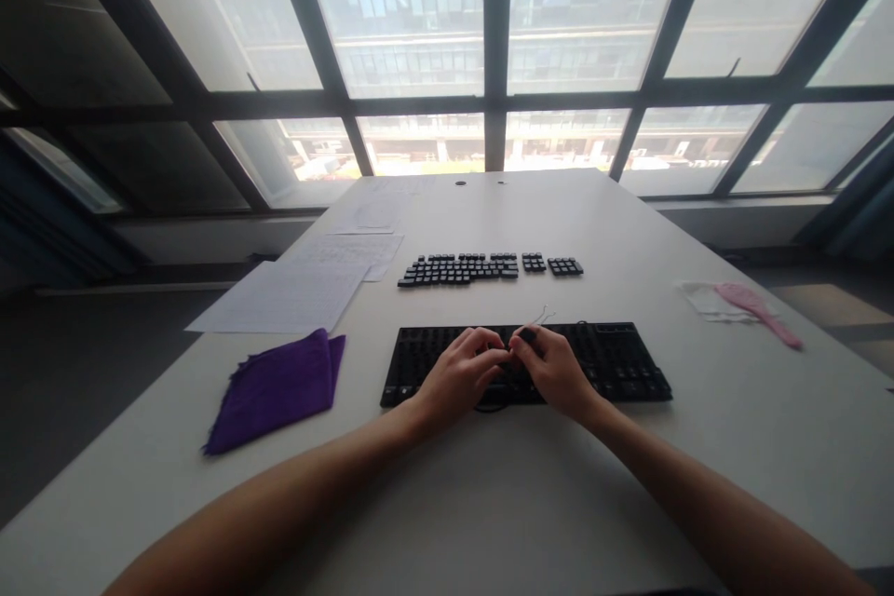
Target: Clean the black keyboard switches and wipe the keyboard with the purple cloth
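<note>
A black keyboard lies in front of me with most of its key area stripped dark, and a few keys show along its lower left edge. Above its middle, my right hand is closed on a wire keycap puller, whose dark body sits at the fingertips and whose thin wires point away from me. My left hand meets it there, thumb and forefinger pinched together; whatever is between them is too small to make out. Removed keycaps stand in keyboard-like rows behind the keyboard, with two smaller groups to their right.
A folded purple cloth lies left of the keyboard. Written paper sheets cover the table's left edge. At the right edge, a pink brush-like object rests on a white tissue. Large windows stand behind the white table.
</note>
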